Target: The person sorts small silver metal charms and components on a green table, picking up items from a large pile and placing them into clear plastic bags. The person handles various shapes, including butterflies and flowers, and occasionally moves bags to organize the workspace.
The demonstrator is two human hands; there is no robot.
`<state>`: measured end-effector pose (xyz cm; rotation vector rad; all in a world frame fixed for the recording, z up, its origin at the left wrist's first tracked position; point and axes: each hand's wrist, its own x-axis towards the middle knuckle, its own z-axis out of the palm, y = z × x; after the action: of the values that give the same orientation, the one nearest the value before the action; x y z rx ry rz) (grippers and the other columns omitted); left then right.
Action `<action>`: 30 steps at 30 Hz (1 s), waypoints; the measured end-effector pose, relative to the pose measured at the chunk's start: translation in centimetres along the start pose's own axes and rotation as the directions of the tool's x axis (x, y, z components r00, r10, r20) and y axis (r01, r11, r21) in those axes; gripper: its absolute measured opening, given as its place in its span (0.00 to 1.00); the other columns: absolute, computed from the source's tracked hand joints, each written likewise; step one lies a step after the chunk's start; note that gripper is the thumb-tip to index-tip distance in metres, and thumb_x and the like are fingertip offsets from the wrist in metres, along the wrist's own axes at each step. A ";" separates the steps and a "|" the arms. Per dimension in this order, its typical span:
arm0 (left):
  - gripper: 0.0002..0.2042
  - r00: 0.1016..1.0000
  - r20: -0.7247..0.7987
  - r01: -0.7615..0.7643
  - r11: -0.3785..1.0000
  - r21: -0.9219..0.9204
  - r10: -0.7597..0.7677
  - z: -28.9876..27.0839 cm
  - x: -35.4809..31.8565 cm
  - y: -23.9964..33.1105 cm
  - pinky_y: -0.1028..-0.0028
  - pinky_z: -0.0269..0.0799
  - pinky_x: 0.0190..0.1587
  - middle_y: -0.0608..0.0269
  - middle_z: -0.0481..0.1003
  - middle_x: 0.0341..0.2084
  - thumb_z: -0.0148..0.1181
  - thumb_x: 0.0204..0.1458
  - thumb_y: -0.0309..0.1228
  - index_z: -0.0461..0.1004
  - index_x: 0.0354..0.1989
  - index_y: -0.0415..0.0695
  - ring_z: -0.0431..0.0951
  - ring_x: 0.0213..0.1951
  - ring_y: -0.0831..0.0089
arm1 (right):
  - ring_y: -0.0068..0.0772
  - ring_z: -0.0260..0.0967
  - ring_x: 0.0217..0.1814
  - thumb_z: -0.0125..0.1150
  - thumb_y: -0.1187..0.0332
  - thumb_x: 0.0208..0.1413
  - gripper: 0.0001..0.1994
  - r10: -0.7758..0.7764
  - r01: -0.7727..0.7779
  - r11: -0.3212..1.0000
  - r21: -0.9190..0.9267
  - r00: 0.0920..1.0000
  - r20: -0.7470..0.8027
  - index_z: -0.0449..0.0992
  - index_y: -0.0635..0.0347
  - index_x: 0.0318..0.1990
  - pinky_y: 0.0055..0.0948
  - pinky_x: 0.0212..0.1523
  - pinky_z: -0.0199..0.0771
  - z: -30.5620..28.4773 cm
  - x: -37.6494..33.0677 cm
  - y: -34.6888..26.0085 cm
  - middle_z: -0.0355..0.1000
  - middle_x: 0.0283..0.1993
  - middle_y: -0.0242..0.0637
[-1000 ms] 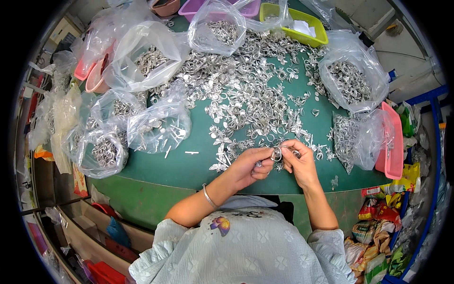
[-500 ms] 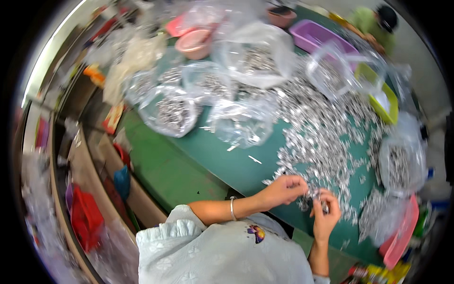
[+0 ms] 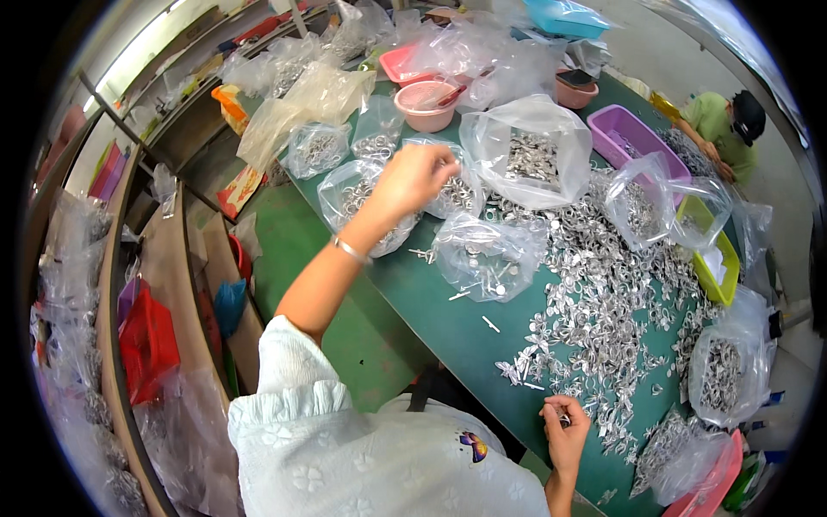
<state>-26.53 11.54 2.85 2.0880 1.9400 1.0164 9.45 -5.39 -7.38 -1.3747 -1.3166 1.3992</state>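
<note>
My left hand [image 3: 417,178] reaches far out over the plastic bags, fingers drawn together; whatever they hold, if anything, cannot be made out. Beneath it lie an open clear bag of silver metal parts [image 3: 351,200] and another bag [image 3: 466,191] of similar parts, partly covered by the hand. Near the table's front edge, my right hand [image 3: 566,428] is curled around small silver metal pieces [image 3: 564,420]. Just beyond it spreads a large loose heap of small silver metal parts [image 3: 594,319] on the green table [image 3: 418,297].
A crumpled clear bag [image 3: 487,267] and a big open bag of parts [image 3: 534,159] stand by the heap. Around the table are pink [image 3: 426,105], purple [image 3: 633,142] and yellow-green [image 3: 717,267] tubs. A person in green [image 3: 724,129] sits at the far right. Shelves [image 3: 164,284] line the left.
My left hand has left my right hand and moved far forward and left, over the bags. My right hand stays near the front edge, fingers curled. The view has shifted.
</note>
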 end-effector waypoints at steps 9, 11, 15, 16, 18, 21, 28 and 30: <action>0.07 0.993 0.116 0.047 0.930 -0.364 -0.005 2.5 -5.9 5.4 0.81 0.60 0.24 0.68 0.69 0.16 0.54 0.50 0.27 0.74 0.31 0.36 0.63 0.20 0.84 | 0.12 0.56 0.15 0.54 0.72 0.53 0.06 0.076 -0.064 0.996 0.062 0.973 -0.218 0.75 0.64 0.29 0.16 0.19 0.57 -6.8 -0.2 1.2 0.65 0.17 0.27; 0.07 0.915 0.396 0.190 0.790 -0.583 0.073 3.7 -9.0 8.0 0.81 0.64 0.32 0.65 0.74 0.26 0.51 0.51 0.25 0.75 0.32 0.37 0.69 0.28 0.82 | 0.16 0.61 0.19 0.55 0.74 0.51 0.06 0.079 -0.134 0.985 -0.113 0.915 -0.395 0.74 0.66 0.35 0.17 0.21 0.60 -8.9 0.8 0.3 0.67 0.20 0.30; 0.10 0.525 0.808 0.625 0.524 -0.579 0.267 10.9 -13.0 11.3 0.85 0.60 0.26 0.70 0.67 0.20 0.45 0.57 0.30 0.72 0.39 0.40 0.62 0.23 0.86 | 0.30 0.68 0.31 0.57 0.77 0.47 0.16 -0.385 0.105 0.790 -0.605 0.852 -0.355 0.70 0.58 0.47 0.24 0.28 0.68 -9.7 4.9 -1.9 0.67 0.43 0.35; 0.10 0.492 0.813 0.727 0.367 -0.580 0.312 13.1 -14.4 12.0 0.86 0.49 0.18 0.75 0.61 0.18 0.46 0.57 0.30 0.72 0.41 0.41 0.55 0.19 0.88 | 0.33 0.68 0.31 0.57 0.76 0.47 0.16 -0.443 0.152 0.741 -0.655 0.843 -0.305 0.71 0.56 0.46 0.28 0.28 0.69 -9.4 6.2 -1.8 0.66 0.45 0.34; 0.10 0.337 0.869 0.888 0.184 -0.422 0.362 15.3 -15.7 13.6 0.86 0.48 0.17 0.74 0.61 0.19 0.46 0.57 0.29 0.70 0.43 0.40 0.53 0.18 0.87 | 0.43 0.69 0.30 0.58 0.74 0.47 0.12 -0.396 0.079 0.575 -0.814 0.898 -0.192 0.72 0.55 0.41 0.35 0.29 0.69 -9.3 8.1 -1.4 0.66 0.45 0.33; 0.10 0.245 0.890 0.958 0.042 -0.283 0.385 15.3 -15.9 14.5 0.85 0.46 0.17 0.71 0.61 0.20 0.45 0.57 0.27 0.69 0.44 0.39 0.52 0.17 0.86 | 0.41 0.67 0.28 0.57 0.75 0.47 0.08 -0.456 0.081 0.560 -0.825 0.861 -0.226 0.71 0.60 0.37 0.33 0.29 0.67 -10.1 8.8 -0.1 0.68 0.42 0.36; 0.10 0.272 0.899 0.961 -0.052 -0.271 0.344 15.7 -16.6 13.3 0.86 0.46 0.18 0.71 0.61 0.21 0.45 0.56 0.26 0.68 0.43 0.36 0.52 0.18 0.86 | 0.44 0.69 0.31 0.57 0.72 0.48 0.08 -0.434 0.074 0.720 -0.690 0.824 -0.364 0.72 0.61 0.36 0.36 0.30 0.68 -10.2 7.2 -0.6 0.69 0.40 0.38; 0.10 0.264 0.898 0.964 -0.056 -0.261 0.351 15.8 -16.5 13.8 0.86 0.46 0.18 0.71 0.61 0.20 0.45 0.56 0.26 0.68 0.43 0.37 0.52 0.18 0.86 | 0.47 0.68 0.32 0.58 0.71 0.47 0.10 -0.467 0.057 0.564 -0.824 0.845 -0.261 0.72 0.60 0.39 0.38 0.31 0.68 -9.6 7.3 -0.2 0.69 0.41 0.39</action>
<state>-5.71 -0.56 -8.71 0.4942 0.5737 0.4122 17.93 3.23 -7.56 -1.8004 -1.8022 0.1509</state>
